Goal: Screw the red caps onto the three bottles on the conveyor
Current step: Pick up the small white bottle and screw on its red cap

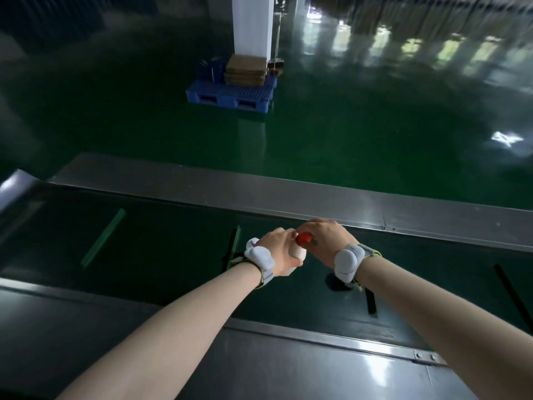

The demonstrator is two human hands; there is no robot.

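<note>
A person's hands meet over the middle of a dark green conveyor belt (161,255). The left hand (277,249) is wrapped around the body of a white bottle (298,252), held above the belt nearer its far rail (259,194). The right hand (326,238) grips the red cap (303,238) seated on the bottle's neck. Both wrists wear grey bands. Beyond, a blue pallet (230,95) carrying stacked cardboard (245,70) stands on the glossy green floor.

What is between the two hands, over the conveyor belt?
In the head view, a pale bottle with a red cap: left hand grips the body, right hand holds the cap.
</note>
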